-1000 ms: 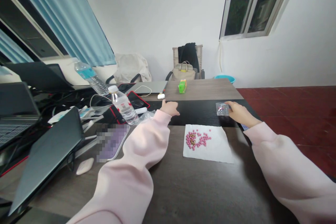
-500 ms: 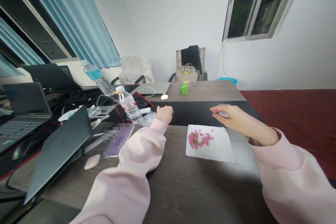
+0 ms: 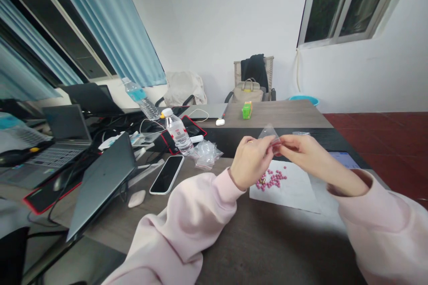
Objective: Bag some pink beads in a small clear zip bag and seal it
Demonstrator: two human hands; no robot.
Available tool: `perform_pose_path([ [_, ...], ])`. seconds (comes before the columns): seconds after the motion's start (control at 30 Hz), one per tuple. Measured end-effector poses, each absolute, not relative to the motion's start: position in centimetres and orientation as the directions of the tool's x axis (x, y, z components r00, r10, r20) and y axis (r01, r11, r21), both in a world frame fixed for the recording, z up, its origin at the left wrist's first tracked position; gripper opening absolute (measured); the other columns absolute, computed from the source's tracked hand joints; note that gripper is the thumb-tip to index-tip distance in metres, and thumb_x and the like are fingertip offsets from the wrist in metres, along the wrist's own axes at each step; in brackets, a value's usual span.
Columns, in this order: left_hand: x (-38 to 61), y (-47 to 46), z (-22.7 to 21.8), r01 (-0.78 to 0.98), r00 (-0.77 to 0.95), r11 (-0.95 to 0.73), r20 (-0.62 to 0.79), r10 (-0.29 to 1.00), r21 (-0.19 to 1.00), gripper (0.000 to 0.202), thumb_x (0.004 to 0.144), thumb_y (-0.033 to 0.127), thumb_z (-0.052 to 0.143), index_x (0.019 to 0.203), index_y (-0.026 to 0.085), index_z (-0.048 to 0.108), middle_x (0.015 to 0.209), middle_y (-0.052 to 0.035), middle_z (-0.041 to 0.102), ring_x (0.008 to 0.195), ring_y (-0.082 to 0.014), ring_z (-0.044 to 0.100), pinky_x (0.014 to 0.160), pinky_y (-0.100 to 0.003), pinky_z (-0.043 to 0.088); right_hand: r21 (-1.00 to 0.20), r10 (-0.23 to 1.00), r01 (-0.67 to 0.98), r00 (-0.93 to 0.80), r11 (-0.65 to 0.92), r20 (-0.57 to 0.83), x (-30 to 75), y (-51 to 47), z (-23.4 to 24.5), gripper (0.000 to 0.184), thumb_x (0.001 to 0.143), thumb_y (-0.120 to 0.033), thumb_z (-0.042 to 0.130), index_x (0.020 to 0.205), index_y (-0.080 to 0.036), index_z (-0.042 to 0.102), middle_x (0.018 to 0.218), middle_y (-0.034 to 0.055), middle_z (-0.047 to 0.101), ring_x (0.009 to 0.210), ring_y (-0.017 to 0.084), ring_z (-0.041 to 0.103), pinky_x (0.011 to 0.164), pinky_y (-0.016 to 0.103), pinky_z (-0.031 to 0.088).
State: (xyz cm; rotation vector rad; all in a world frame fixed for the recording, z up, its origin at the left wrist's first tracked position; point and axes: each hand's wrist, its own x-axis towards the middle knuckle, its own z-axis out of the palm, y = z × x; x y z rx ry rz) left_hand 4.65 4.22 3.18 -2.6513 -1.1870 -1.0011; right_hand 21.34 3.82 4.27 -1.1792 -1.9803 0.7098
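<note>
A small clear plastic bag (image 3: 268, 132) is pinched between my two hands above the table. My left hand (image 3: 251, 158) grips it from the left with bent fingers. From the right, my right hand (image 3: 301, 148) closes its fingertips on the bag's edge. Just below them lies a white sheet of paper (image 3: 297, 191) on the table. Pink round pills (image 3: 274, 179) are scattered on the paper, with a few brownish capsules (image 3: 262, 181) among them, partly hidden by my left hand.
Left of my left arm are a phone (image 3: 167, 174), crumpled clear bags (image 3: 206, 153), a water bottle (image 3: 179, 131) and a half-folded laptop (image 3: 103, 182). A green box (image 3: 247, 110) stands farther back. Another clear bag (image 3: 301, 133) and a lit screen (image 3: 344, 159) lie beyond my right hand.
My left hand has come right from beside the crumpled bags to meet my right hand, and a clear bag now shows between them. The view has turned slightly left.
</note>
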Motion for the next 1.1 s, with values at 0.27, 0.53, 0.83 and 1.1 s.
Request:
perform_pose_path([
  [0.27,4.4,3.9,4.2,0.525,0.637,-0.832,0.567,0.523,0.177,0.052,0.080,0.027,0.054,0.130,0.021,0.044,0.139,-0.0100,0.049,0.126,-0.0223,0.047,0.105,-0.041,0.028,-0.699,0.921,0.601,-0.281,0.388,0.269,22.1,3.4,4.8,0.018,0.078,-0.027,0.051,0.069,-0.019,0.064,0.064,0.0013,0.067,0.060,0.018,0.061,0.055,0.026,0.046],
  [0.53,4.3,4.6,3.7,0.461,0.683,-0.848,0.505,0.528,0.263,0.083,0.068,0.063,0.065,0.135,0.022,0.039,0.135,-0.0114,0.052,0.124,-0.0255,0.048,0.113,-0.043,0.007,-0.717,0.920,0.587,-0.331,0.375,0.211,22.4,3.4,5.0,0.028,0.083,-0.034,0.044,0.064,-0.019,0.059,0.064,0.0017,0.065,0.059,0.016,0.058,0.055,0.026,0.044],
  [0.83,4.0,5.4,3.9,0.426,0.647,-0.789,0.460,0.608,0.443,0.080,0.057,0.062,0.073,0.123,0.024,0.050,0.116,-0.0058,0.063,0.111,-0.0228,0.056,0.111,-0.041,0.013,-0.641,0.921,0.666,-0.338,0.381,0.196,22.5,3.5,5.3,0.033,0.083,-0.036,0.039,0.056,-0.020,0.051,0.052,-0.0007,0.053,0.050,0.013,0.047,0.048,0.026,0.033],
  [1.1,3.9,5.6,3.8,0.448,0.649,-0.765,0.420,0.634,0.463,0.067,0.062,0.057,0.072,0.117,0.025,0.053,0.112,-0.0035,0.065,0.110,-0.0219,0.057,0.111,-0.042,0.010,-0.655,0.915,0.661,-0.383,0.365,0.124,22.8,4.3,5.1,0.039,0.087,-0.041,0.038,0.062,-0.018,0.059,0.060,0.0019,0.060,0.057,0.014,0.053,0.055,0.027,0.040],
])
